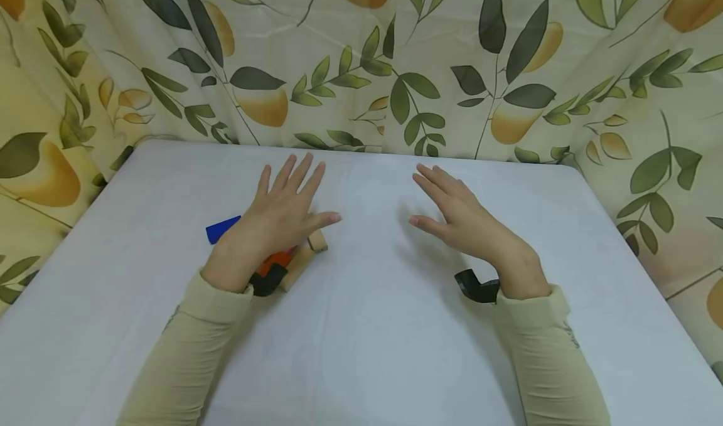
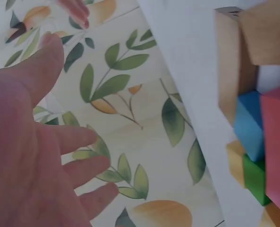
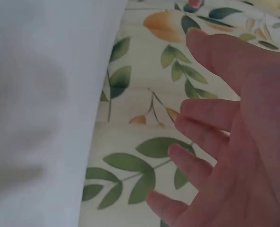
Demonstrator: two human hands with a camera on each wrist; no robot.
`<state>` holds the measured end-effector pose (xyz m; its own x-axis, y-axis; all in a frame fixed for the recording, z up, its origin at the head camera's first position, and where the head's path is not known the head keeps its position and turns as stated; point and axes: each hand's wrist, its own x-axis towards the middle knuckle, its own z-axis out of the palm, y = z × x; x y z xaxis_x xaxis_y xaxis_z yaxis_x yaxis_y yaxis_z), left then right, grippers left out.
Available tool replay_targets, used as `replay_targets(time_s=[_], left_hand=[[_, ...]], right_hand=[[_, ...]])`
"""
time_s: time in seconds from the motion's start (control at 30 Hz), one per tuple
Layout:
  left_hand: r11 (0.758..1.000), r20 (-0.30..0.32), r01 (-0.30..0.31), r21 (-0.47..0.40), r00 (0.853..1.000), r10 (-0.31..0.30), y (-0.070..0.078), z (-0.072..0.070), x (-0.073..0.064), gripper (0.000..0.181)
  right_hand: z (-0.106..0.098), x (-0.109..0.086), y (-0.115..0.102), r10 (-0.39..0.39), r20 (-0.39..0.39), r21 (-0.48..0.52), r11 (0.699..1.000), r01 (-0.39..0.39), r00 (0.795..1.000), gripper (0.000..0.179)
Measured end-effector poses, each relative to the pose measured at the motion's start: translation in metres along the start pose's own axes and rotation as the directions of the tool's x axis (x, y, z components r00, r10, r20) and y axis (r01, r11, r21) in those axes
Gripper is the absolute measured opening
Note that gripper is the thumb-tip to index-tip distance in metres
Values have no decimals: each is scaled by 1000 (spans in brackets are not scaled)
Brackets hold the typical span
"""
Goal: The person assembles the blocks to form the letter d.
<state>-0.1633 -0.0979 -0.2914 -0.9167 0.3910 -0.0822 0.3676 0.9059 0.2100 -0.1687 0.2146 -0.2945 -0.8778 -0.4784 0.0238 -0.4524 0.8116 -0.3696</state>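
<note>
My left hand [image 1: 277, 216] hovers over a group of toy blocks with its fingers spread and straight, holding nothing. From beneath it show the end of a blue block [image 1: 222, 229], part of an orange-red block [image 1: 275, 262] and a plain wooden block [image 1: 298, 270]; the hand hides the others. The left wrist view has a red block [image 2: 277, 146], a small blue block [image 2: 250, 125], a green block [image 2: 256, 179] and a large wooden block [image 2: 267, 33] clustered together. Over bare tabletop on the right, my right hand [image 1: 465, 216] is held up, fingers extended and nothing in it.
A white-covered table [image 1: 361, 351] lies under both hands. Behind it and along the sides hangs a curtain [image 1: 350, 31] printed with leaves and fruit. A dark curved piece [image 1: 477, 288] juts out by the right wrist, and a similar dark piece [image 1: 268, 280] by the left.
</note>
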Motion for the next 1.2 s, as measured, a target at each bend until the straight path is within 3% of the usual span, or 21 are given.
replay_targets(time_s=[0.2,0.5,0.6,0.8,0.97,1.2], left_hand=[[995,-49,-97,29,994,98,-10,4,-8,84],[968,-181,-246,56,951,252,-24,15,-20,70],[963,-187,-262,67,944,270,-29,20,-25,66],[962,-166,-270,40,948,273,-41,27,-36,63],[946,-179,-322,28,930,321,-48,33,-44,59],[930,-144,-365,-46,923,356,-53,41,-53,57]], right_hand=[[12,6,-9,-90,27,67,994,88,996,69],[37,19,-22,-210,66,70,976,206,975,63],[43,23,-26,-238,82,78,970,232,968,63],[52,31,-37,-247,126,102,967,235,961,62],[60,40,-49,-253,156,121,964,236,955,61],[70,47,-59,-272,182,132,959,251,945,59]])
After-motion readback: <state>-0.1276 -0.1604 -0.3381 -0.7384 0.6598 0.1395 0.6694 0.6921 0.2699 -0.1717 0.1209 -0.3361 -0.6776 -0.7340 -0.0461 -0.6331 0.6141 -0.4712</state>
